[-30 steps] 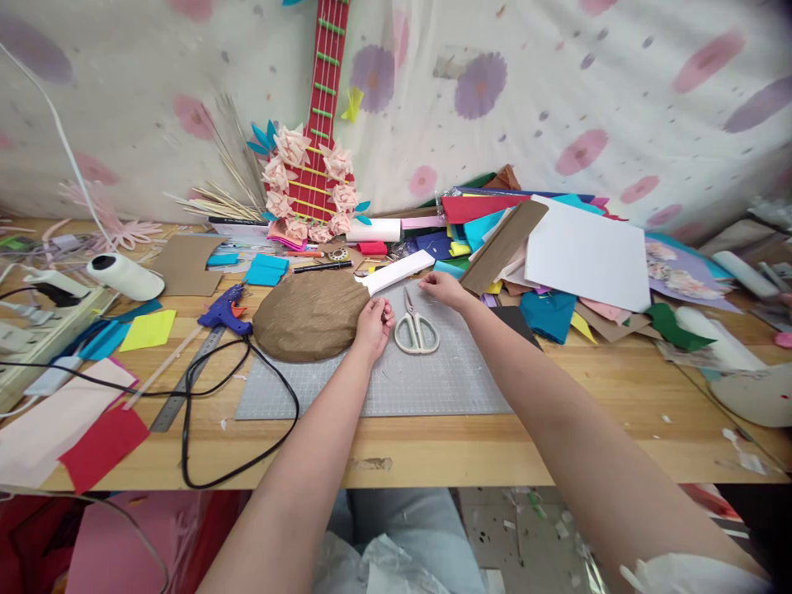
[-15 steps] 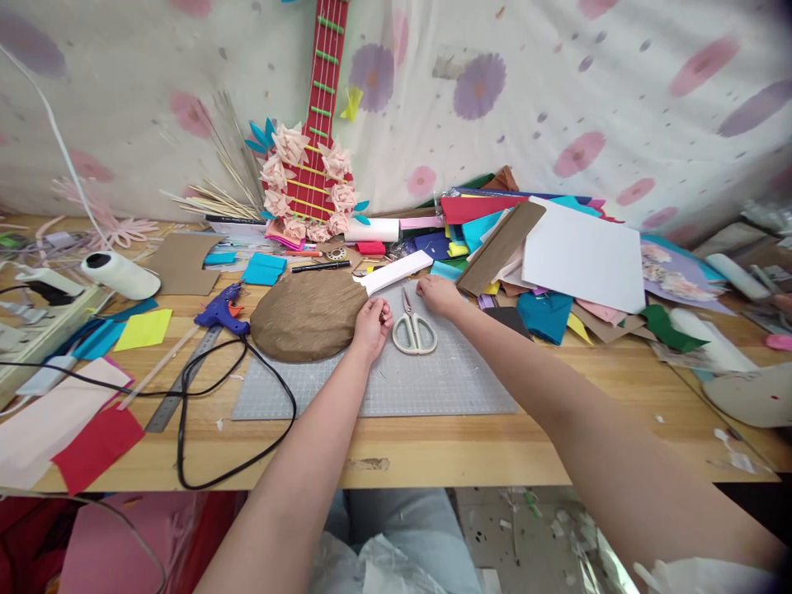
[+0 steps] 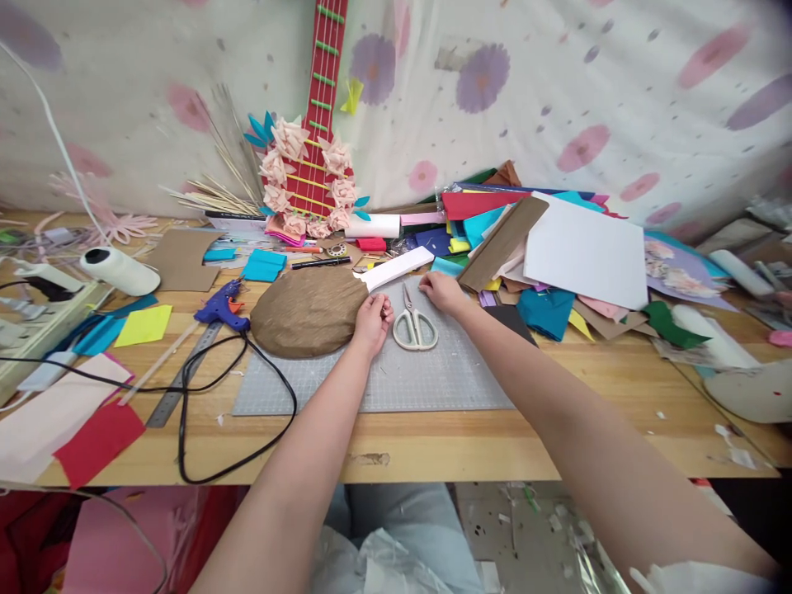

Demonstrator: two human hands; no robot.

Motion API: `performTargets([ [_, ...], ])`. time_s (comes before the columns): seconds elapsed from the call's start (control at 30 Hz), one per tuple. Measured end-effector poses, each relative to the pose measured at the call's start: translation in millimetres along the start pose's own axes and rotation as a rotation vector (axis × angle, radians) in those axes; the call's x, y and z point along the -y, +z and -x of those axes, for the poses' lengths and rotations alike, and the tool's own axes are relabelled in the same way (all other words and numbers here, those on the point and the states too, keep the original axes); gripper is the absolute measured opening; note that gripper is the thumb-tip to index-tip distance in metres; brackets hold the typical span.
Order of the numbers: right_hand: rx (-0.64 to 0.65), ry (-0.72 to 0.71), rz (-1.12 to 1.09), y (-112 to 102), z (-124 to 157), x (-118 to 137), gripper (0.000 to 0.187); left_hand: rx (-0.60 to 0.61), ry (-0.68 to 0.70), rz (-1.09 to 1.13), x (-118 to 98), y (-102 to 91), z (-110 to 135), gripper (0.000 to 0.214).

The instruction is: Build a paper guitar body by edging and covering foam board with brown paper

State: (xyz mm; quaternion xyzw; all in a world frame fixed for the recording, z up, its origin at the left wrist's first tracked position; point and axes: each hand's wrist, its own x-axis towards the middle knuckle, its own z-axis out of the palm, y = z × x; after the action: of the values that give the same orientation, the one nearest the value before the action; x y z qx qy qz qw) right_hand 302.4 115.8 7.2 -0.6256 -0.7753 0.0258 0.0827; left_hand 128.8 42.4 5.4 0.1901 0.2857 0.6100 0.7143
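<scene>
A brown crepe-paper-covered oval (image 3: 306, 313) with a white strip-like neck (image 3: 399, 269) lies on the grey cutting mat (image 3: 433, 388). My left hand (image 3: 373, 323) is closed beside the oval's right edge, its fingertips pressed together. Whatever they pinch, if anything, is too small to make out. Across the scissors, my right hand (image 3: 441, 292) rests low over the mat with its fingers curled in. I cannot see what is between them. White-handled scissors (image 3: 415, 330) lie between both hands, points away from me.
On the left are a blue glue gun (image 3: 221, 307) with a looped black cord, a steel ruler (image 3: 179, 384) and a white thread spool (image 3: 120, 273). A red paper guitar (image 3: 309, 177) stands behind. Coloured paper and a white sheet (image 3: 585, 252) are piled at right.
The view has shifted very slightly. Both hands keep almost the same place and pose; the oval and the scissors lie as before.
</scene>
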Motion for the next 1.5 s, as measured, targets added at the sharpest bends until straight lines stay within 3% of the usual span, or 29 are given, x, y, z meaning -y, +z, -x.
performTargets([
  [0.23,0.021,0.021,0.086,1,-4,14,0.021,0.001,0.000,-0.015,0,-1.1,1,0.019],
  [0.43,-0.001,0.082,0.062,0,1,9,0.021,0.007,-0.002,-0.008,0,-1.7,1,0.018],
  [0.83,0.024,0.007,0.104,3,1,13,0.028,0.002,-0.001,-0.013,-1,0.4,2,0.019],
  [1.07,-0.061,0.231,-0.035,-8,-9,21,0.025,0.006,0.014,-0.027,1,-2.1,3,0.019],
  [1.17,-0.061,0.146,-0.288,-21,-4,37,0.020,-0.004,0.028,-0.079,1,0.2,2,0.019],
  [1.23,-0.014,-0.016,-0.476,-28,5,50,0.017,-0.004,0.021,-0.127,2,3.3,1,0.022],
  [1.3,0.062,-0.131,-0.527,-32,16,62,0.012,0.011,0.005,-0.163,2,7.3,1,0.026],
  [1.4,0.074,-0.132,-0.488,-34,29,72,0.004,0.022,-0.063,-0.215,1,13.2,3,0.024],
  [1.5,0.096,-0.128,-0.556,-39,31,66,0.019,0.042,-0.226,-0.273,-8,16.2,4,0.020],
])
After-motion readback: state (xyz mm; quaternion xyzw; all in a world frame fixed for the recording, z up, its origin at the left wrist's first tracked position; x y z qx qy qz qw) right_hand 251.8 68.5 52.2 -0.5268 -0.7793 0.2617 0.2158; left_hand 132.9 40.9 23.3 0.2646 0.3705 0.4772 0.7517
